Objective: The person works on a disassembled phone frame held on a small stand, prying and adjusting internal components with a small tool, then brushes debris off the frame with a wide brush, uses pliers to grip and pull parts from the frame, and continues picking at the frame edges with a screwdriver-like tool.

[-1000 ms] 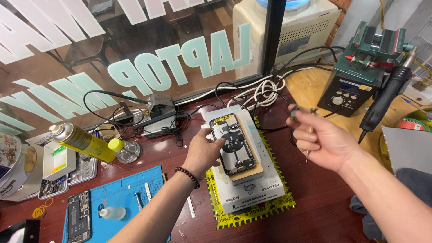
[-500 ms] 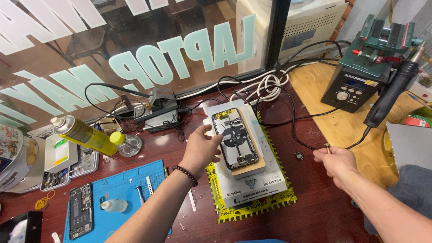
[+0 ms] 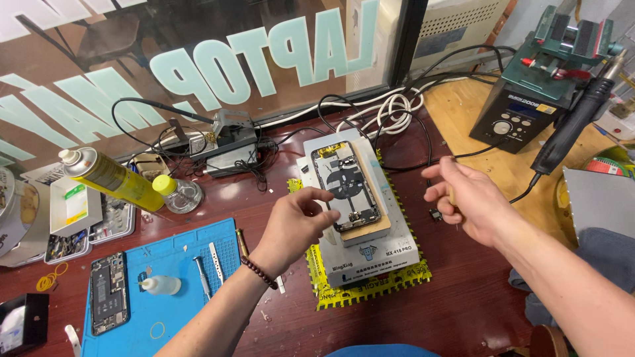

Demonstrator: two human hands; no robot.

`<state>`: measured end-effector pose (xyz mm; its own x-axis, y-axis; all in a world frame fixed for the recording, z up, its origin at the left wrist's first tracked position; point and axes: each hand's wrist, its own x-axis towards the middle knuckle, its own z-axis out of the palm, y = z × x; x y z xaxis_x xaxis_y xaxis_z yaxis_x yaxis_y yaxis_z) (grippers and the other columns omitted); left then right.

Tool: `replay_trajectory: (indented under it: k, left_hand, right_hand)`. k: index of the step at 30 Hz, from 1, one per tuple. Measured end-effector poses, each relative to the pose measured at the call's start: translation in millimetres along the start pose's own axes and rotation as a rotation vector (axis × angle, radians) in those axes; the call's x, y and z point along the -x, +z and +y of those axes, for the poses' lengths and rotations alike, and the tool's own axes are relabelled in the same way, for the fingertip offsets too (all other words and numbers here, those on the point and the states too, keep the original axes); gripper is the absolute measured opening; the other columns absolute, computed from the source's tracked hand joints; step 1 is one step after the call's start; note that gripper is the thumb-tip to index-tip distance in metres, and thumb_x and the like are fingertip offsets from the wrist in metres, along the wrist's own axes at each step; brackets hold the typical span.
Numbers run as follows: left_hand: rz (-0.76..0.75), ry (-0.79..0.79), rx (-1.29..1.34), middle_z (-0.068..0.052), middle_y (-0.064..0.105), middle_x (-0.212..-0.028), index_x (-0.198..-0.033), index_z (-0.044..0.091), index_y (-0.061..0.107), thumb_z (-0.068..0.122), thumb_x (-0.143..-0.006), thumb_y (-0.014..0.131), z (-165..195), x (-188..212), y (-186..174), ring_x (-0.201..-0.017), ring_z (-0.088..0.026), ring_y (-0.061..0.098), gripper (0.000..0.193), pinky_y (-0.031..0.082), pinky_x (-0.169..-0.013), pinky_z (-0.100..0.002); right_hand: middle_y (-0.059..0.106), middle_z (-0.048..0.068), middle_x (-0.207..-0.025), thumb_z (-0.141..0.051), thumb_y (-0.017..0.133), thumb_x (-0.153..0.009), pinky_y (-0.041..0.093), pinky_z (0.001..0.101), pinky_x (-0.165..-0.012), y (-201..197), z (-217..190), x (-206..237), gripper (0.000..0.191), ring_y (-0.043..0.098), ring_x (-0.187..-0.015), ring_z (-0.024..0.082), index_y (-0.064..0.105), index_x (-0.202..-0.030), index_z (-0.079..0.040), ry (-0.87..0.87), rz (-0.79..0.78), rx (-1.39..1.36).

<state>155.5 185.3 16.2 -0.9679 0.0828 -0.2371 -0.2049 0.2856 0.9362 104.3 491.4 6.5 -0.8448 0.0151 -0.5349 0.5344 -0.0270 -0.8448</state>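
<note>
Under both hands sits the grey heating plate (image 3: 370,254) bearing the opened phone (image 3: 346,186), which the left hand (image 3: 297,225) steadies with loosely curled fingers while the right hand (image 3: 473,201), half-closed beside it, apparently pinches a small tool, so prying demands precise aim.

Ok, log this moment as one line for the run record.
left hand: fingertips at opened phone on grey heating pad | right hand: raised beside pad, loosely curled | blue mat: spare phone, tools

Both my forearms bare, no sleeves. Dark brown beaded bracelet (image 3: 259,272) around my left wrist. My right hand (image 3: 471,201): no rings or watch visible. Fingers ungloved.
</note>
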Motion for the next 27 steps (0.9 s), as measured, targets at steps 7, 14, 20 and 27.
replay_trajectory:
  k: [7, 14, 20, 27]
  left_hand:
    - [0.005, 0.082, -0.216, -0.005, 0.067, -0.076, -0.117, 0.006, 0.067, 0.017, -0.081, 0.083, -1, 26, 8, -0.064, -0.009, 0.063, 0.041, 0.053, -0.058, -0.025]
    - [0.123, -0.121, 0.121, -0.003, 0.07, -0.079, -0.101, 0.002, 0.065, 0.012, -0.09, 0.071, -13, 21, 0, -0.06, -0.011, 0.065, 0.016, 0.054, -0.052, -0.026]
    - [0.051, -0.108, 0.205, -0.003, 0.068, -0.074, -0.094, 0.0, 0.069, 0.012, -0.091, 0.071, -12, 24, 1, -0.058, -0.011, 0.063, 0.012, 0.053, -0.051, -0.026]
    - [-0.076, -0.103, 0.514, -0.004, 0.069, -0.081, -0.103, 0.005, 0.073, 0.027, -0.095, 0.066, 18, 18, -10, -0.06, -0.012, 0.065, 0.024, 0.055, -0.055, -0.027]
  right_hand:
    - [0.061, -0.001, -0.077, -0.02, 0.071, -0.092, 0.04, 0.0275, -0.058, 57, -5, 33, 0.024, 0.049, -0.066, 0.008, 0.076, -0.11, -0.005, -0.258, -0.201, 0.46]
    - [0.074, 0.002, -0.082, -0.021, 0.071, -0.089, 0.052, 0.031, -0.072, 79, 11, 36, 0.023, 0.064, -0.076, 0.01, 0.078, -0.103, -0.004, -0.294, -0.014, 0.717]
    - [0.061, 0.008, -0.079, -0.026, 0.061, -0.108, 0.046, 0.0321, -0.057, 79, 7, 38, 0.032, 0.053, -0.067, 0.015, 0.077, -0.13, -0.01, -0.268, -0.048, 0.418]
    - [0.072, 0.002, -0.081, -0.014, 0.077, -0.084, 0.055, 0.0255, -0.061, 116, -34, 64, 0.031, 0.067, -0.069, 0.006, 0.072, -0.113, -0.004, -0.55, -0.166, 0.596]
